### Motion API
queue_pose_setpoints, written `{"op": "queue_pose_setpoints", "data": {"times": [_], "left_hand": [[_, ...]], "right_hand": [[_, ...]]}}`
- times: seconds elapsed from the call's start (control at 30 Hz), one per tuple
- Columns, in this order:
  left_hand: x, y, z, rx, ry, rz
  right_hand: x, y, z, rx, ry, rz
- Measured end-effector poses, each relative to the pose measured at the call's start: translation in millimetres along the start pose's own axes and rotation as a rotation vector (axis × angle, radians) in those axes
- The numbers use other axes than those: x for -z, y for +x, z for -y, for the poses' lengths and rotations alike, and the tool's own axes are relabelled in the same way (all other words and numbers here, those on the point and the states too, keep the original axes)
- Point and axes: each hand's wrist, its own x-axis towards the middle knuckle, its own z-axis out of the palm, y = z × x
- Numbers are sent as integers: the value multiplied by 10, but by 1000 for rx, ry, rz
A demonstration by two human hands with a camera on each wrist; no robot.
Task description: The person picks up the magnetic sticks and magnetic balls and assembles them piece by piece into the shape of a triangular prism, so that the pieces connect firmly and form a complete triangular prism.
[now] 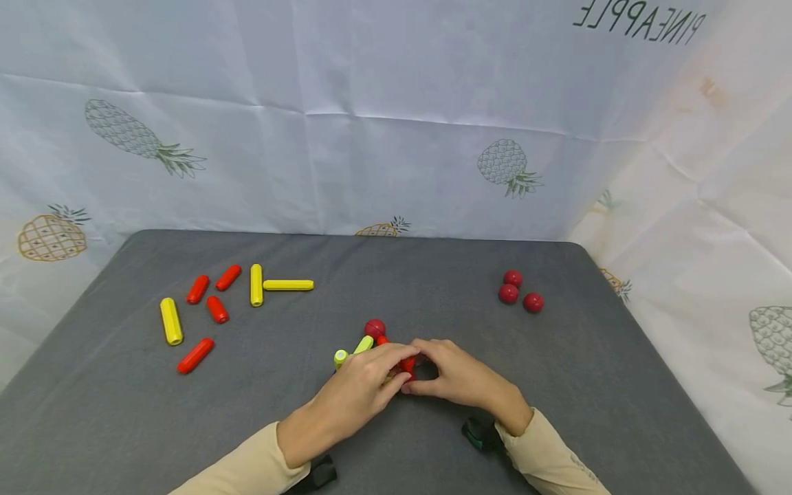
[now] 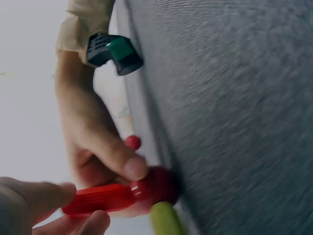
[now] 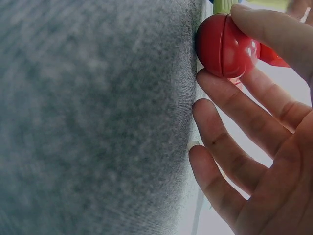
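Note:
In the head view my left hand and right hand meet over a small assembly of balls and rods. My left hand pinches a red rod, which stands with one end against a red ball. My right hand grips that ball between thumb and fingers, its other fingers spread. A yellow-green rod also meets the ball, which sits at the cloth. Another red ball and a yellow-green rod show beyond the hands; much of the assembly is hidden beneath them.
Several loose red rods and yellow rods lie on the left of the grey cloth-covered table. Three red balls are at the back right. A pineapple-print curtain hangs behind the table.

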Motion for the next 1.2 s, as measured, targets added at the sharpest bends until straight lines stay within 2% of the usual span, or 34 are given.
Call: {"op": "queue_pose_setpoints", "data": {"times": [0.17,0.3,0.4,0.57,0.67,0.77,0.83,1.2], "left_hand": [[146,12,-10,-25,6,-50],[341,12,42,17,43,-51],[509,5,143,96,12,17],[684,-28,396,227,-141,175],[689,-57,546,289,-212,275],[642,-87,657,331,-223,363],[598,-105,709,342,-234,398],[423,-189,853,300,-298,386]], "right_hand": [[1,3,-5,-20,1,7],[14,11,-13,-48,-4,21],[24,17,-21,-71,-1,20],[36,18,-42,-112,26,16],[48,14,-48,-134,44,12],[56,10,-47,-149,46,7],[61,10,-45,-151,46,6],[125,-19,-83,-119,-5,4]]}}
